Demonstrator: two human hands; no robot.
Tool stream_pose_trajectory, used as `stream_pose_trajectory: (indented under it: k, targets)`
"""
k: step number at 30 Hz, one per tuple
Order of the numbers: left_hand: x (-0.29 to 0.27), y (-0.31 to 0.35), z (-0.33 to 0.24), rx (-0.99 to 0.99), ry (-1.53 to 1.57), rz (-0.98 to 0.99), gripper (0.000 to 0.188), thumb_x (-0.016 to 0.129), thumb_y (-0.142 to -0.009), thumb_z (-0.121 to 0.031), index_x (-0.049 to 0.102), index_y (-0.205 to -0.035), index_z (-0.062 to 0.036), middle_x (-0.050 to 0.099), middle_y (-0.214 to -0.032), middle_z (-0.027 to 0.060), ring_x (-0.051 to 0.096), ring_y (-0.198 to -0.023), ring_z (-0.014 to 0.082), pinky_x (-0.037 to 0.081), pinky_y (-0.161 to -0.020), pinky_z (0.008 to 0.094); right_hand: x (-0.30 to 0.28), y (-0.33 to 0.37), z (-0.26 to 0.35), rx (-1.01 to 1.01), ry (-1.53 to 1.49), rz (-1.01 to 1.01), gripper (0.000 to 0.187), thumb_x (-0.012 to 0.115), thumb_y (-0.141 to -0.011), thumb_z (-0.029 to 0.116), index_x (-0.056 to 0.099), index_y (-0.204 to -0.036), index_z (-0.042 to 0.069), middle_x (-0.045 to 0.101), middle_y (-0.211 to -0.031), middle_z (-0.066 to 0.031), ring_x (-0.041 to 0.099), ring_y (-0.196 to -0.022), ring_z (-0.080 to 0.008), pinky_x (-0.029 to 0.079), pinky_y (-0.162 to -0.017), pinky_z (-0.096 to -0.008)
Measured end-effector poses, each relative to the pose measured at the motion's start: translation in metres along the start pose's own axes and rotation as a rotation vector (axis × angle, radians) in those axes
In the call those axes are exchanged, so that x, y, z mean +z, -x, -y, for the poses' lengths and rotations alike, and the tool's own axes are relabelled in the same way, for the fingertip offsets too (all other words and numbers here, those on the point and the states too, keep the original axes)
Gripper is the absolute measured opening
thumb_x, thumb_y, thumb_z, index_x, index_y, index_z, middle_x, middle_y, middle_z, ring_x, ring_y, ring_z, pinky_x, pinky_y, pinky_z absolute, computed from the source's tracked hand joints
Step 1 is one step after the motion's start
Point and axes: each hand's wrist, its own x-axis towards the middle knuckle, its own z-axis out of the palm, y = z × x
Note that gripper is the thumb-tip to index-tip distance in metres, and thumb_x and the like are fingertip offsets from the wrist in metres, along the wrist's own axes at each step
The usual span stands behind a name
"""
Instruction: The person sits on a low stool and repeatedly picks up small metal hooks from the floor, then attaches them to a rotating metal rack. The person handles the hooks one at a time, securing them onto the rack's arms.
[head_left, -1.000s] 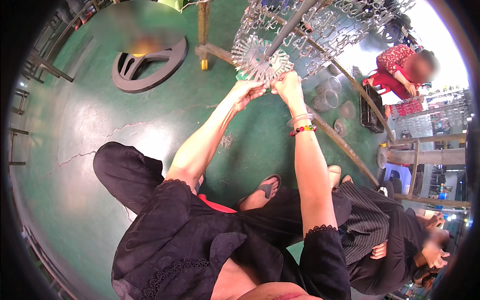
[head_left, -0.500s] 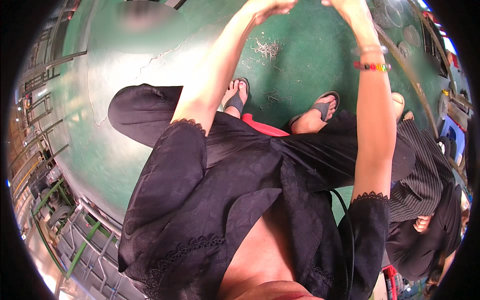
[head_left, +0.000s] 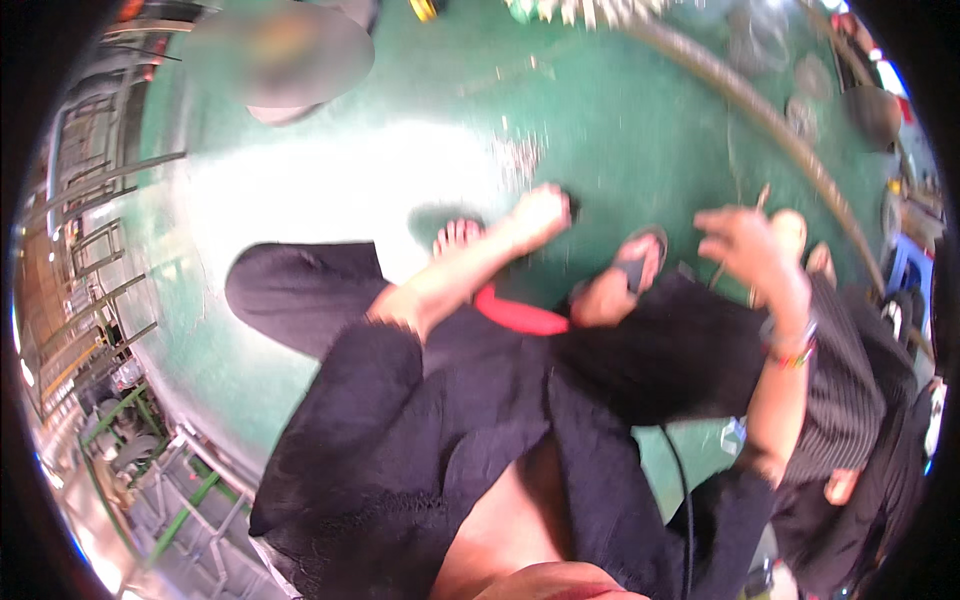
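The view is motion-blurred. My left hand [head_left: 540,215] hangs low over the green floor [head_left: 400,180] with its fingers curled, next to a small dark patch. Whether it holds anything is lost in the blur. My right hand [head_left: 745,240] is out to the right with its fingers spread and nothing visible in the palm. Bangles [head_left: 790,350] ring that wrist. A thin pale sliver [head_left: 760,197] shows just behind the right hand. Below the hands are my sandalled feet [head_left: 630,265], black clothes and a red strip [head_left: 515,312].
A long curved metal pipe [head_left: 760,110] runs across the floor at the upper right, with round metal pieces beyond it. Another person in striped dark clothes [head_left: 850,400] sits close at my right. Metal racks [head_left: 90,300] line the left edge. A round blurred object [head_left: 290,50] lies top left.
Both hands have come down from the wire-hook piece they were raised to. The view has swung down toward my lap and feet, and the wire piece is out of sight.
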Motion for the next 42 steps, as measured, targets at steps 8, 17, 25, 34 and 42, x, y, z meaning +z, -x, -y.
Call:
stream_pose_trajectory:
  k: [8, 17, 25, 34, 42]
  targets:
    - [-0.004, 0.005, -0.022, 0.013, -0.117, 0.079, 0.021, 0.053, -0.073, 0.0, 0.05, -0.094, -0.001, 0.051, -0.096, 0.0158, 0.052, -0.097, 0.0304, 0.052, -0.069, 0.0396, -0.01, -0.017, 0.009, -0.001, -0.026, -0.028, 0.031, 0.067, -0.078, 0.015, 0.065, -0.105, 0.002, 0.064, -0.093, -0.021, 0.06, -0.09, -0.0371, 0.048, -0.081, -0.0419]
    - [-0.037, -0.028, 0.003, -0.161, 0.133, -0.208, 0.016, 0.049, -0.085, -0.006, 0.056, -0.098, -0.0025, 0.055, -0.096, 0.0187, 0.054, -0.097, 0.0359, 0.046, -0.083, 0.0432, -0.043, -0.065, 0.035, 0.01, -0.718, -0.629, 0.029, 0.059, -0.089, 0.011, 0.061, -0.116, -0.001, 0.063, -0.076, -0.0039, 0.053, -0.055, -0.0045, 0.041, -0.043, -0.0181]
    - [-0.11, -0.038, -0.029, -0.162, 0.334, -0.306, 0.018, 0.05, -0.092, -0.021, 0.06, -0.101, -0.0091, 0.057, -0.093, 0.0146, 0.057, -0.089, 0.0341, 0.047, -0.077, 0.0435, -0.069, -0.139, 0.074, 0.044, -0.667, -0.868, 0.035, 0.067, -0.082, 0.017, 0.063, -0.113, 0.0, 0.066, -0.068, -0.0046, 0.052, -0.049, -0.0046, 0.043, -0.047, -0.0217]
    - [-0.142, -0.049, -0.048, -0.007, 0.47, -0.579, 0.016, 0.053, -0.091, -0.018, 0.063, -0.098, -0.0065, 0.062, -0.091, 0.0121, 0.061, -0.082, 0.0278, 0.051, -0.07, 0.0377, -0.062, -0.189, 0.084, 0.017, -0.758, -0.873, 0.028, 0.07, -0.079, 0.017, 0.068, -0.102, 0.001, 0.066, -0.066, -0.0053, 0.053, -0.049, -0.006, 0.043, -0.048, -0.0219]
    - [-0.216, -0.062, -0.066, -0.157, 1.046, -0.594, 0.019, 0.056, -0.092, -0.017, 0.064, -0.104, -0.0055, 0.06, -0.074, 0.0014, 0.053, -0.061, 0.0064, 0.048, -0.05, 0.0248, -0.069, -0.171, 0.089, 0.089, -0.557, -0.914, 0.025, 0.068, -0.079, 0.02, 0.07, -0.094, 0.0, 0.069, -0.072, -0.0105, 0.065, -0.059, -0.0137, 0.05, -0.057, -0.0275]
